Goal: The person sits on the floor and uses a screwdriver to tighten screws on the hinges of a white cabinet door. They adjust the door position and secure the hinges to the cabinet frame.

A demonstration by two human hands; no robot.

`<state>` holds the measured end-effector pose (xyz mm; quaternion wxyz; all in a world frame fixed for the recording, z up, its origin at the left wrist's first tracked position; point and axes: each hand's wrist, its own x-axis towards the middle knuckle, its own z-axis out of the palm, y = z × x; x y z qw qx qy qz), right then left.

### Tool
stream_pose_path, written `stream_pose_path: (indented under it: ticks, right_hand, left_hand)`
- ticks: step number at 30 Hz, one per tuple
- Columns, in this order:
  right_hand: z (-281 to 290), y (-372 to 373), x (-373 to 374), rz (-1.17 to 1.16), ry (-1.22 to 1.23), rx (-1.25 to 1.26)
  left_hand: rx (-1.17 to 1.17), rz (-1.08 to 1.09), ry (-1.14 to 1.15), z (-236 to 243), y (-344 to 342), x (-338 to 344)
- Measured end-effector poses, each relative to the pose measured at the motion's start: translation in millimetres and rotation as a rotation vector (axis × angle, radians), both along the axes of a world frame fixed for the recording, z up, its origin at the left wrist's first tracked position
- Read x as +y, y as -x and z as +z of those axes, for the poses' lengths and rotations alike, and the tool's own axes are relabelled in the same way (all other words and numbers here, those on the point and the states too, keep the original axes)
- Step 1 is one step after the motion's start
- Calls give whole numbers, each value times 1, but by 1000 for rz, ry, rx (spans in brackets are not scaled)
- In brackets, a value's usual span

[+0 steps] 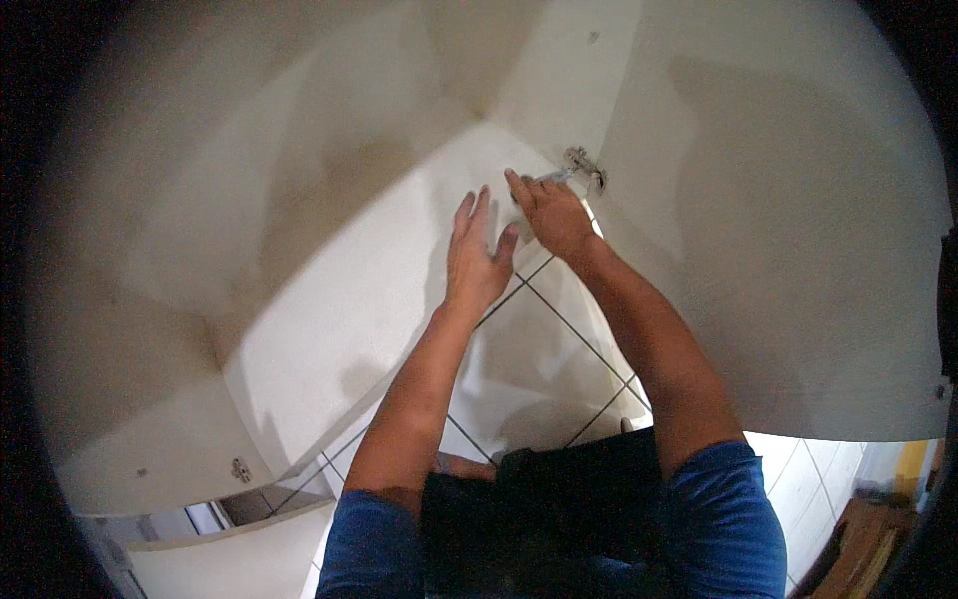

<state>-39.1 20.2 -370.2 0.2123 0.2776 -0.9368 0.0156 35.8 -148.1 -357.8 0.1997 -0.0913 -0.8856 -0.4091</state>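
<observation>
My left hand (479, 255) is raised over the white cabinet panel (349, 270), fingers stretched and thumb apart, with nothing in it. To its right, my right hand (559, 218) reaches to the metal hinge (581, 162) between the cabinet and the large pale door (788, 250). Its index finger points forward and the other fingers lie along the hinge's grey arm. A small dark part shows under those fingertips, too covered to name. Whether the right hand presses on the hinge or only rests by it cannot be made out.
The pale door fills the right side. Below my hands are white floor tiles (544, 344) with dark joints. A second hinge (240, 469) sits at the lower left, above a pale curved panel (235, 549). Brown wooden pieces (863, 549) lie at the lower right.
</observation>
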Motion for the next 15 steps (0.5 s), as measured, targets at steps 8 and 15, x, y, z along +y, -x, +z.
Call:
stream_pose_path:
  ticks: [8, 15]
  right_hand:
    - [-35, 6, 7, -149, 419, -337]
    - [-86, -58, -13, -333, 872, -250]
  left_hand:
    - [-176, -401, 109, -16, 78, 9]
    - [-114, -246, 200, -38, 84, 17]
